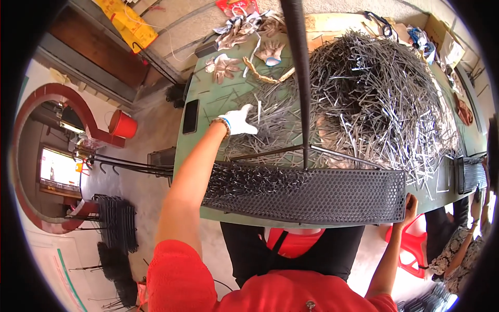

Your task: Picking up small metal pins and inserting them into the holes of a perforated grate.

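A long black perforated metal panel [353, 195] lies along the table's near edge. Thin dark metal pins [249, 179] stand crowded in the holes of its left half; its right half shows bare holes. My left hand [240, 120], in a white glove, is over the loose pins [278, 117] beyond the panel, thumb and fingers apart. Nothing shows in its grip. My right hand [411, 207], bare, holds the panel's right end, with its fingers partly hidden. A much larger heap of the same pins [379, 88] rises at the far right.
A dark upright post [299, 67] with slanting braces rises behind the panel. On the green table [200, 143] lie a phone [191, 116] and work gloves [223, 67]. At left are a red bucket [122, 124] and black racks [117, 223]. Another person's arm [462, 247] shows at right.
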### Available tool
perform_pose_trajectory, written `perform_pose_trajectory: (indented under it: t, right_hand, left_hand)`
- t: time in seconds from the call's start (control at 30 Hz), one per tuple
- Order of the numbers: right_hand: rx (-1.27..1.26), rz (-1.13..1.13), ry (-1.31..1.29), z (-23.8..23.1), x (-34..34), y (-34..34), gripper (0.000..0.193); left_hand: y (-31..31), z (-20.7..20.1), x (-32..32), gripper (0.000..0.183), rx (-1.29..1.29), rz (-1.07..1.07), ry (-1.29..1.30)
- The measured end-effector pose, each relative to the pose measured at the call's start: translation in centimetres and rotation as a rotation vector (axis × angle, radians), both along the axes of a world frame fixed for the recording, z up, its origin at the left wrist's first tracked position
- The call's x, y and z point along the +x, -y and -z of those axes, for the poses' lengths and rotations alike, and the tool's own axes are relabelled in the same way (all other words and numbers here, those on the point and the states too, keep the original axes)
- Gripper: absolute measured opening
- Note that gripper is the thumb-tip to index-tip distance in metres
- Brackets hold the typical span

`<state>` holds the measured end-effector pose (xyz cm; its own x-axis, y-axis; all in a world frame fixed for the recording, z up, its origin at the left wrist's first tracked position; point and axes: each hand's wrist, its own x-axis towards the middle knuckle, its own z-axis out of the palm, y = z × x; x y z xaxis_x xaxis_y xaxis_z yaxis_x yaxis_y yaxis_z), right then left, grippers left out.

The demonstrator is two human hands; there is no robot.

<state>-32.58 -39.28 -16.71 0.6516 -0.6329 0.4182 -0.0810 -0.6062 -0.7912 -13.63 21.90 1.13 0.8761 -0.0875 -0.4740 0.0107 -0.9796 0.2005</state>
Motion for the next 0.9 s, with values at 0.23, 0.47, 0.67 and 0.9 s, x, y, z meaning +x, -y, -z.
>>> perform_pose_trajectory:
  t: [0.23, 0.47, 0.67, 0.9]
  right_hand:
    - [0.019, 0.012, -0.074, 0.0, -0.1, -0.2, 0.016]
    - [0.082, -0.029, 0.028, 0.7, 0.3, 0.3, 0.014]
    - [-0.006, -0.010, 0.003, 0.3, 0.4, 0.0, 0.014]
    - [-0.040, 0.014, -0.026, -0.2, 0.2, 0.0, 0.014]
  left_hand:
    - [0.2, -2.2, 0.8, 0.112, 0.100, -0.032, 0.057]
    - [3.0, -0.3, 0.3, 0.134, 0.125, -0.222, 0.017]
    - [4.6, 2.7, 1.3, 0.134, 0.263, -0.033, -0.058]
    - [4.0, 4.1, 2.4, 0.078, 0.219, -0.072, 0.104]
